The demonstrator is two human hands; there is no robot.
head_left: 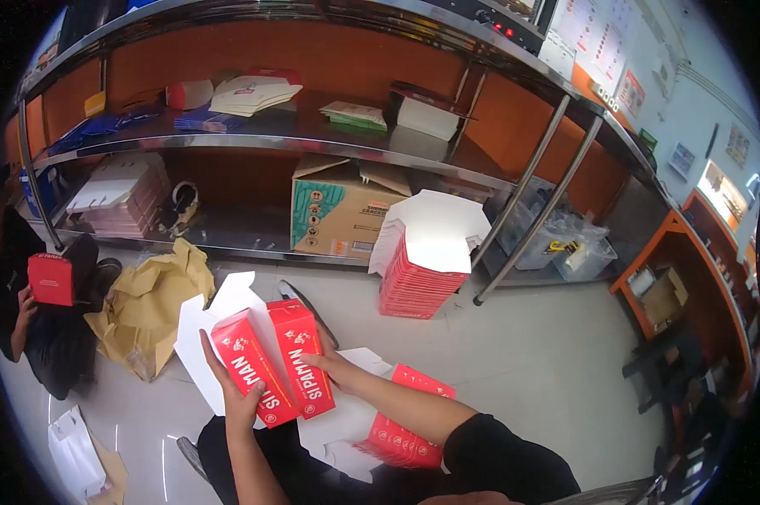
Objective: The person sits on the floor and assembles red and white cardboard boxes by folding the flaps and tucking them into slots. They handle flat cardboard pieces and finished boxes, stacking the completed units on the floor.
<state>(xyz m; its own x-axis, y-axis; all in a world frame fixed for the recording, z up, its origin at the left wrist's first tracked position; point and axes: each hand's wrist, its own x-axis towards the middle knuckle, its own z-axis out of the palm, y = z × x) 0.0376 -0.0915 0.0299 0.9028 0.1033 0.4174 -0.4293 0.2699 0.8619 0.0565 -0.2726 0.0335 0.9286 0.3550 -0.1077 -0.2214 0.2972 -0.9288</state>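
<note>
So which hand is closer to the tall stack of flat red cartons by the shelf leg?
Right. The right hand grips the red box's right side, toward the stack of flat red cartons; the left hand holds its left side, farther away.

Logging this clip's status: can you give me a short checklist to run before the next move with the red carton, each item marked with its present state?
1. Left hand grips the red carton along its left side: ok.
2. Right hand touches the carton's right edge: ok.
3. Carton's white flaps are open at the far end, not tucked: not ok.
4. Stack of flat red cartons stands on the floor ahead, upright: ok.
5. Flat red cartons lie under the right forearm: ok.
6. Carton's near end closed: cannot tell, hidden by the hands.
</note>
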